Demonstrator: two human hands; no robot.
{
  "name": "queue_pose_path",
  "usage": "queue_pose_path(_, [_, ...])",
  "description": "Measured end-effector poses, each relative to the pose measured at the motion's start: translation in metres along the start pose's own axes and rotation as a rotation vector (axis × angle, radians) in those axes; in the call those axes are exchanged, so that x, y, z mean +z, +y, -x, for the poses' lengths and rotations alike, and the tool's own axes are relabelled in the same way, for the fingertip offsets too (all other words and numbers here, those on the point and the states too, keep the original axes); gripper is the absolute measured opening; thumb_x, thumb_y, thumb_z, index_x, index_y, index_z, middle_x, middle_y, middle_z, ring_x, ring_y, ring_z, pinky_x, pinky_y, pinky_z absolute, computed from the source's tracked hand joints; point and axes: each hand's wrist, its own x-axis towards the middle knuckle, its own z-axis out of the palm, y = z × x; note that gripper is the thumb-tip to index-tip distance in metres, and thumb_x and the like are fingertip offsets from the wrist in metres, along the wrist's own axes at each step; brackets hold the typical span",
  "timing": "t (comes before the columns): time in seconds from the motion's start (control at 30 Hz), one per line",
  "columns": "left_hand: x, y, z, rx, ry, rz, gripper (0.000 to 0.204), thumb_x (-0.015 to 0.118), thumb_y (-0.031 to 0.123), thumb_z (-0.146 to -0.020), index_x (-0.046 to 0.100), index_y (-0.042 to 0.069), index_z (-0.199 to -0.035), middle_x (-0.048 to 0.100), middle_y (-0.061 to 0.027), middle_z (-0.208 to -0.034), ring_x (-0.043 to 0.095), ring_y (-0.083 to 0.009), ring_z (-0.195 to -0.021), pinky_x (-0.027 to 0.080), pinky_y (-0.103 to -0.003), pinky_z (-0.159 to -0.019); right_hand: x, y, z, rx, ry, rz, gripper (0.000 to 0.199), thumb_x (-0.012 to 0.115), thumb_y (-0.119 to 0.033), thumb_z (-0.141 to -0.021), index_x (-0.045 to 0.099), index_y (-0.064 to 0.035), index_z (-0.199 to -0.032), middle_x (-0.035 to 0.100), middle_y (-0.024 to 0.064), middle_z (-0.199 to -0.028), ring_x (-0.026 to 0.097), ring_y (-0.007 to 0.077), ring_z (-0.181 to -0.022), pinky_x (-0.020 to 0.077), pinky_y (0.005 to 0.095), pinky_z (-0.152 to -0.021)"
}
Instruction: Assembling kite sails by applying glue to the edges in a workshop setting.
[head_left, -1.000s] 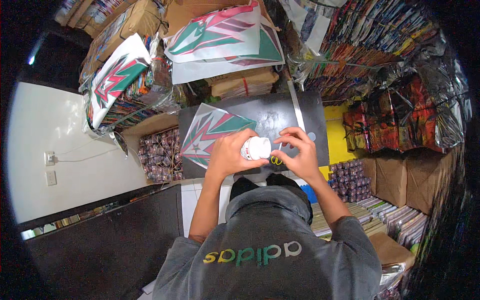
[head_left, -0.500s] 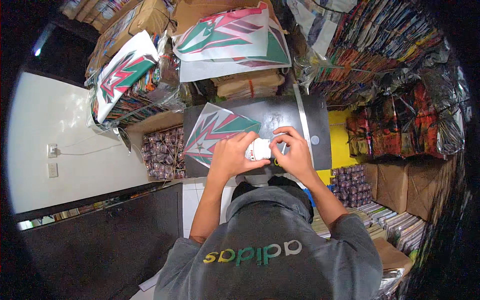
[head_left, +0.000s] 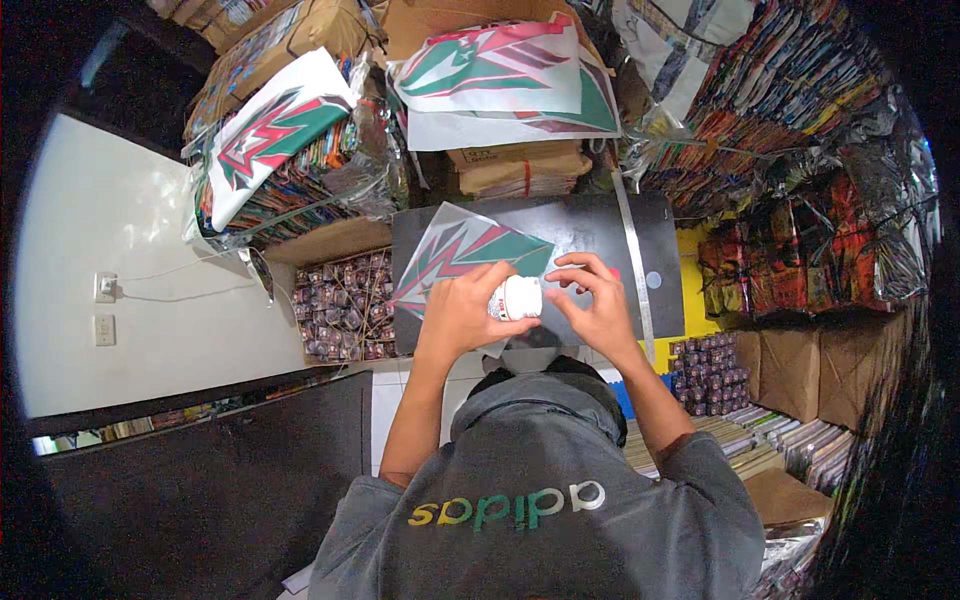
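My left hand [head_left: 464, 308] is wrapped round a small white jar [head_left: 521, 297] with a red and dark label, tilted on its side toward my right hand. My right hand [head_left: 598, 308] hovers just right of the jar, fingers curved and apart, with nothing visible between them. Beneath both hands is a black table [head_left: 575, 222]. A translucent sheet [head_left: 450, 250] printed in green, pink and grey lies on it, partly behind my left hand. Something small and red [head_left: 613, 273] shows beside the right fingers, mostly hidden.
A metal ruler [head_left: 632, 255] lies along the table's right side, beside a pale round disc [head_left: 653, 279]. More printed sheets [head_left: 505, 75] drape over boxes at the back. Bundled stacks [head_left: 770, 90] rise at the right. A crate of small wrapped items [head_left: 340, 305] stands left of the table.
My right hand has drawn slightly away from the jar, and its fingers have spread. My left hand keeps hold of the jar. The view has shifted a little, so the table appears farther right.
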Motion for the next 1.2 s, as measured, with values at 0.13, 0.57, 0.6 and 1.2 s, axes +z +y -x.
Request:
queue_pose_path(0.13, [-0.012,-0.012,0.013,0.047,0.018,0.003,0.063,0.083,0.060,-0.066,0.065,0.014,-0.106,0.071,-0.0098,-0.089,0.070,-0.0330,-0.074,0.054,-0.043,-0.061,0.025,-0.011,0.007,-0.037,0.006,0.074,0.012,0.077,-0.011,-0.082,0.077,-0.0059,-0.094,0.068,0.0079,-0.114,0.067,0.0213,-0.096,0.0520,0.0317,-0.075])
queue_pose_path(0.57, [-0.037,-0.045,0.054,0.071,-0.024,0.009,0.060,0.082,0.058,-0.069,0.064,0.013,-0.106,0.071,-0.0126,-0.089,0.070,-0.0361,-0.074,0.054,-0.046,-0.062,0.081,-0.034,0.021,-0.006,0.181,0.150,0.009,0.071,-0.008,-0.086,0.071,0.0003,-0.088,0.067,0.0116,-0.110,0.068,0.0245,-0.091,0.0519,0.0331,-0.073])
queue_pose_path(0.6, [-0.040,-0.048,0.057,0.063,-0.020,0.026,0.060,0.082,0.057,-0.069,0.064,0.013,-0.105,0.072,-0.0125,-0.090,0.070,-0.0355,-0.075,0.054,-0.046,-0.062,0.079,-0.035,0.022,-0.003,0.184,0.153,0.009,0.071,-0.008,-0.086,0.071,0.0003,-0.088,0.067,0.0116,-0.110,0.068,0.0245,-0.091,0.0519,0.0331,-0.073])
queue_pose_path(1.2, [-0.046,-0.066,0.075,0.318,0.120,0.140,0.059,0.089,0.046,-0.063,0.068,0.012,-0.106,0.069,-0.0034,-0.104,0.070,-0.0255,-0.084,0.055,-0.039,-0.071,0.083,-0.057,0.057,-0.041,0.046,0.031,0.008,0.072,-0.004,-0.086,0.070,0.0045,-0.085,0.070,0.0115,-0.086,0.068,0.0222,-0.081,0.0518,0.0320,-0.076])
